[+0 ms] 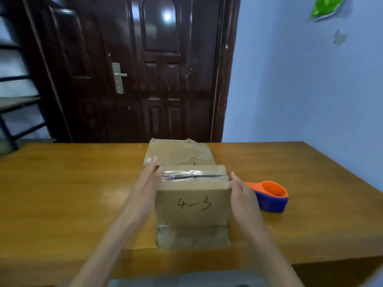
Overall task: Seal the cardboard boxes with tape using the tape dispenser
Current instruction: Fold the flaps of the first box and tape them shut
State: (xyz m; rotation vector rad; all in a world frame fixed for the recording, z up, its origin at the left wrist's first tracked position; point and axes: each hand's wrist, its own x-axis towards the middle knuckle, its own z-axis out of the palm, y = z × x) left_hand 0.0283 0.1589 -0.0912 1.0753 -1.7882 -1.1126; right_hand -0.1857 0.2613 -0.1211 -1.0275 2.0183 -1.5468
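Here the person stands at a wooden table (83,183) w/ a cardboard box (193,206) between both hands. The box sits near the table's front edge, its near face marked "4-3" in black pen. Clear tape (192,175) runs across the top seam, left to right, shiny and a bit wrinkled. The left hand (148,183) lies flat against the box's left side, fingers straight and together, reaching to the top rear corner. The right hand (241,189) presses the right side the same way, fingers straight, thumb up by the top edge; neither hand curls round anything. A flap (192,237) lies flat on the table in front of the box. Behind it, touching or just beside, lies a 2nd flat cardboard piece (178,153), torn at spots. The tape dispenser (269,196), orange over blue, rests on the table just right of the right hand, untouched. Dark door (145,69) and blue wall (300,90) behind.
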